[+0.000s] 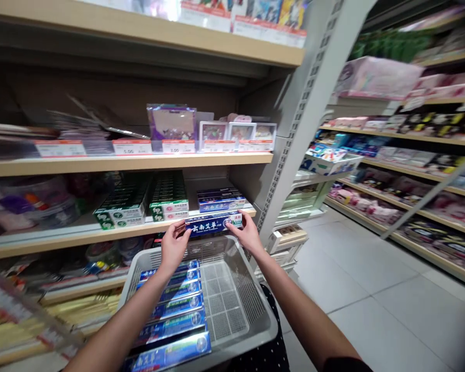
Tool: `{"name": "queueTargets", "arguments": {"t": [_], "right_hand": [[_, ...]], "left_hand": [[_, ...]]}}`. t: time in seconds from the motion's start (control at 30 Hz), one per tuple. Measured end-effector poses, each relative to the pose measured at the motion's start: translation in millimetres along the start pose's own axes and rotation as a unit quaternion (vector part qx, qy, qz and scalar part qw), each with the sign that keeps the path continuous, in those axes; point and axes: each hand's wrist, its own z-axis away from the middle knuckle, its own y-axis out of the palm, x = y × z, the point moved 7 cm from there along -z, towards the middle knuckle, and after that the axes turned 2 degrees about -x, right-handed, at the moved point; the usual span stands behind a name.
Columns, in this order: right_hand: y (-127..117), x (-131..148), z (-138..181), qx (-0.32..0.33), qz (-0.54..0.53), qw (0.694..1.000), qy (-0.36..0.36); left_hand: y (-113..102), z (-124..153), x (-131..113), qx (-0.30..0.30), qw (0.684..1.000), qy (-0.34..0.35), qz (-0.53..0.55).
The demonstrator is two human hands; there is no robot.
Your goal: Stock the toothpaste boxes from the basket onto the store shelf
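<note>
Between both hands is a blue toothpaste box point(207, 225) with white lettering, level in front of the shelf edge and above the far rim of the basket. My left hand point(174, 243) pinches its left end, and my right hand point(246, 233) grips its right end with the thumb on the front face. Behind it, a short stack of similar blue boxes point(221, 200) sits on the shelf point(112, 235). Below my arms, the grey plastic basket point(261, 315) holds a row of several blue toothpaste boxes point(178, 325) along its left side; its mesh floor shows on the right.
Green-and-white boxes point(168, 206) stand in stacks left of the blue ones. Small framed items point(214, 135) and price tags line the shelf above. A grey upright post point(294, 129) bounds the shelf on the right. Beyond it are a tiled floor point(344, 268) and another stocked rack point(411, 175).
</note>
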Motion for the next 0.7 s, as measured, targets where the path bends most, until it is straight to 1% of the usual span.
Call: {"name": "queueTargets", "arguments": {"t": [0.07, 0.13, 0.23, 0.33, 0.4, 0.5, 0.6, 0.7], "right_hand": [[-18.4, 0.5, -17.9, -0.023, 0.013, 0.999, -0.031], [-30.8, -2.7, -29.5, -0.042, 0.036, 0.997, -0.049], [-38.4, -11.3, -36.5, -0.065, 0.082, 0.993, -0.057], [-37.9, -19.1, -38.2, -0.072, 0.112, 0.989, -0.06], [-36.3, -21.3, -40.6, -0.069, 0.122, 0.988, -0.066], [-33.5, -21.2, -47.6, -0.061, 0.127, 0.987, -0.074], [-29.9, -22.5, -55.7, -0.046, 0.124, 0.989, -0.061], [-27.4, -25.2, -60.4, -0.034, 0.117, 0.991, -0.051]], "left_hand": [[29.2, -10.5, -4.0, 0.006, 1.0, 0.024, 0.001], [52.0, -18.0, -2.0, 0.009, 0.999, 0.039, -0.01], [70.4, -22.6, 4.6, 0.009, 0.996, 0.069, -0.052], [73.7, -21.5, 6.3, -0.005, 0.986, 0.122, -0.11], [73.5, -21.6, 7.6, -0.012, 0.983, 0.135, -0.127], [74.4, -26.5, 13.3, -0.016, 0.988, 0.098, -0.121], [78.7, -32.3, 16.9, -0.001, 0.992, 0.059, -0.112], [81.5, -36.2, 14.3, 0.008, 0.99, 0.06, -0.126]]}}
